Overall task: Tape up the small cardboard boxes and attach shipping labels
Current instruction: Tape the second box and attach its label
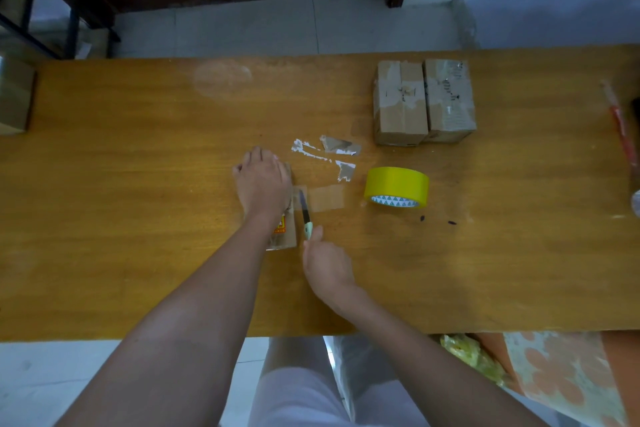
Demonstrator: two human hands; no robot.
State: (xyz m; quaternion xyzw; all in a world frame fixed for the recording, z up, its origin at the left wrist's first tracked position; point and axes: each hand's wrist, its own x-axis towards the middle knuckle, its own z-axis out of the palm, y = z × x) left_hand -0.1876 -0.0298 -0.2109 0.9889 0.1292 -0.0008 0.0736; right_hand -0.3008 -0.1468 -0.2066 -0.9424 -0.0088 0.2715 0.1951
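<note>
A small cardboard box (285,232) lies at the middle of the wooden table (138,184), mostly hidden under my left hand (261,180), which presses flat on its top. My right hand (327,265) grips a utility knife (305,215) with a pale green handle. Its blade lies along the box's right edge, on a strip of clear tape (325,198) that runs from the box onto the table. A yellow tape roll (396,186) lies to the right of the strip. Two taped boxes (422,100) stand side by side at the back right.
Torn scraps of label backing and tape (332,154) lie behind the strip. A larger taped box (14,95) sits at the table's far left edge. A red and white wrapped object (621,125) lies at the far right. Bags (485,360) sit below the table's near edge.
</note>
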